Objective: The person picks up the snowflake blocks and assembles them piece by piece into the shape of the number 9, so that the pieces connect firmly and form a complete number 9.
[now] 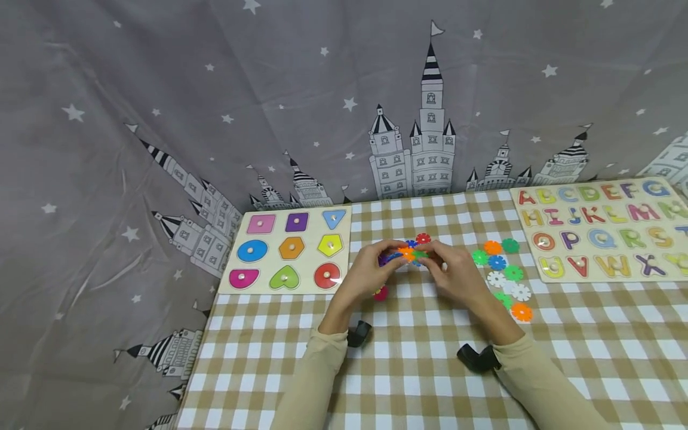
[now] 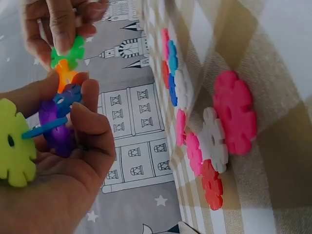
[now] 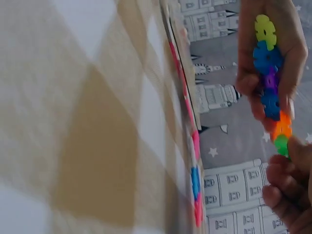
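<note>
Both hands meet over the checked tablecloth with a chain of notched plastic discs between them. The left hand (image 1: 361, 276) holds the chain, its thumb and fingers round the blue disc (image 3: 271, 104) and orange disc (image 3: 283, 126). Further along, a purple disc (image 2: 54, 130), another blue disc (image 3: 265, 54) and a yellow-green disc (image 2: 15, 146) lie against the palm. At the other end, the right hand (image 1: 457, 273) pinches a green disc (image 2: 74, 52) between thumb and fingers. This green disc meets the orange one edge to edge.
Loose green, blue, white and orange discs (image 1: 521, 312) lie right of the hands; pink, red (image 2: 212, 185) and white ones lie near the left hand. A wooden shape puzzle (image 1: 344, 286) sits left, an alphabet puzzle (image 1: 586, 276) right. Behind hangs a grey castle-print curtain (image 1: 301, 107).
</note>
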The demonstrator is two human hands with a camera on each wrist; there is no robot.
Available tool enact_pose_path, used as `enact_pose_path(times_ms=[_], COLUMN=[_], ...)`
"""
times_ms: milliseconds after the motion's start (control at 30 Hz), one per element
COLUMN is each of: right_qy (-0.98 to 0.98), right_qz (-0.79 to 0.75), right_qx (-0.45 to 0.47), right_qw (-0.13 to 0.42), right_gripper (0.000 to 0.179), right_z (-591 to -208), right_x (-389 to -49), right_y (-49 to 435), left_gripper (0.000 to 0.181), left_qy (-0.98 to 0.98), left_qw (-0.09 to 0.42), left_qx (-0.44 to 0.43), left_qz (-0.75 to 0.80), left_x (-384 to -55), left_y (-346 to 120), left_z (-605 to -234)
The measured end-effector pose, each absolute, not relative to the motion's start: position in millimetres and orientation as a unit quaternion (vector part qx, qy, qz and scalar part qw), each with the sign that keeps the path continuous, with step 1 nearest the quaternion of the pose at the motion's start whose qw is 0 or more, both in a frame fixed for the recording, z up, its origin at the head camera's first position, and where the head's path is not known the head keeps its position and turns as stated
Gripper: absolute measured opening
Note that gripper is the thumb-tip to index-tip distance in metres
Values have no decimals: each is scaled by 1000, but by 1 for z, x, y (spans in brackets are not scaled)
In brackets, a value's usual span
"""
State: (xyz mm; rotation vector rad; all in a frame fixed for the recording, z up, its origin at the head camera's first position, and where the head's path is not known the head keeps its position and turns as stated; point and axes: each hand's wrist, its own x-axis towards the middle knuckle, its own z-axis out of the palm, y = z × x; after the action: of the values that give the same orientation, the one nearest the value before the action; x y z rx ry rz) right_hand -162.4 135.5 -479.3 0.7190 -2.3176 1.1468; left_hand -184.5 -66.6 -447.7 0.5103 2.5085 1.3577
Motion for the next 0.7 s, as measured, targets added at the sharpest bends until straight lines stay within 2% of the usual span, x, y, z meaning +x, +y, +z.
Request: enact_pose_path(times_ms=[167,267,433,700], right_qy=[-876,-898,-918,-918], right_qz=[408,393,369,375], right_qx=[193,165,143,126], right_qw=[172,111,11,10], right_gripper=[34,32,38,44], right_z=[-480,-484,-494,-502], right_x=[-166,-169,-173,-174], right_y=[142,147,150,152], left_gripper=[36,38,36,34], left_qy=[863,863,857,859], left_qw=[104,106,130,158], left_qx=[161,163,171,175], left_qz=[468,467,468,454], left_x=[-188,-190,-193,-193], left_y=[-73,-77,-81,-83], left_z=[-449,-451,-453,-452])
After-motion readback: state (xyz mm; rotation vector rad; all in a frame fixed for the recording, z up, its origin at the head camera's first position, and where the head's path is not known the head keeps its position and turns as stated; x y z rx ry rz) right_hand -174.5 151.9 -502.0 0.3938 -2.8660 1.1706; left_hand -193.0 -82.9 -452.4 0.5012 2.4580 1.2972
